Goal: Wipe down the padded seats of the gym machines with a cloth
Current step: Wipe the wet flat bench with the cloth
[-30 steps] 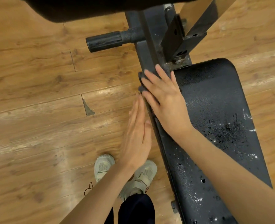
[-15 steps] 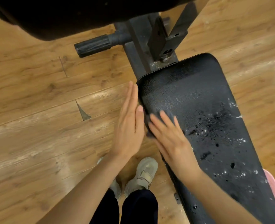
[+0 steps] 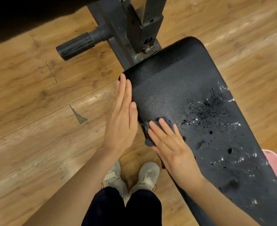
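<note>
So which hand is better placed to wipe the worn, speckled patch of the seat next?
Right. The right hand already presses the cloth flat on the seat, beside the patch; the left hand lies clothless against the seat's near edge.

1. One head-worn view, looking steeply down from close above
2. Padded seat [image 3: 191, 103] fills the right, wooden floor [image 3: 28, 103] the left, shoes [image 3: 148, 175] at the near edge

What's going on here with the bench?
A person is wiping a black padded bench seat with a dark cloth. The right hand presses the cloth flat near the seat's left edge, while the left hand rests open against that edge. Worn, speckled patches show further right.
</note>
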The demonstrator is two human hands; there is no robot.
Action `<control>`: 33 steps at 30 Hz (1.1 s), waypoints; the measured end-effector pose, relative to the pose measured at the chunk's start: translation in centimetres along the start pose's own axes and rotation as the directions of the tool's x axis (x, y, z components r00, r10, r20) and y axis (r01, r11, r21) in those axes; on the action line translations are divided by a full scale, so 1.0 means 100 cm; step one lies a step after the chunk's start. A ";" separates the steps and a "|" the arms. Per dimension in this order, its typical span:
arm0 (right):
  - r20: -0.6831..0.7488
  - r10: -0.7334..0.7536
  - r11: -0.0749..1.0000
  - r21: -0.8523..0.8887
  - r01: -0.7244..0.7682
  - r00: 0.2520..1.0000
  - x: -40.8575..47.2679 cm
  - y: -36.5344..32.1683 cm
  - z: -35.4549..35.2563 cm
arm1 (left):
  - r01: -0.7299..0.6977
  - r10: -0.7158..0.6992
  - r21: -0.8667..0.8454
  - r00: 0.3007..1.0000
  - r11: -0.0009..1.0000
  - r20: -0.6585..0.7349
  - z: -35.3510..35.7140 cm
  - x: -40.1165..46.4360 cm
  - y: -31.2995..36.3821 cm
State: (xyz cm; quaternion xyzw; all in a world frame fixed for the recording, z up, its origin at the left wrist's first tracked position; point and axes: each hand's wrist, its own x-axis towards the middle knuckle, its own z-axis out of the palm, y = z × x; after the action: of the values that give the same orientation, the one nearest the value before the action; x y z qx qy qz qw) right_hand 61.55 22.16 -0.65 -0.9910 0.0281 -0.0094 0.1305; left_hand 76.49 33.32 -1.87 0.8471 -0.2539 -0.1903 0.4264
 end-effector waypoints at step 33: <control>-0.208 0.477 0.876 0.028 -0.482 0.854 0.063 0.038 0.000 | -0.293 0.275 0.380 0.956 0.878 0.101 0.027 0.051 0.038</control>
State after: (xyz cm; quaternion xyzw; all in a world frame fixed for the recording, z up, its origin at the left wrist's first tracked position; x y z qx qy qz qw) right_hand 67.60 18.14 -1.56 -0.9478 0.2876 -0.0798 0.1125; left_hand 78.07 26.72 -0.84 0.8641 -0.4173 -0.0897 0.2666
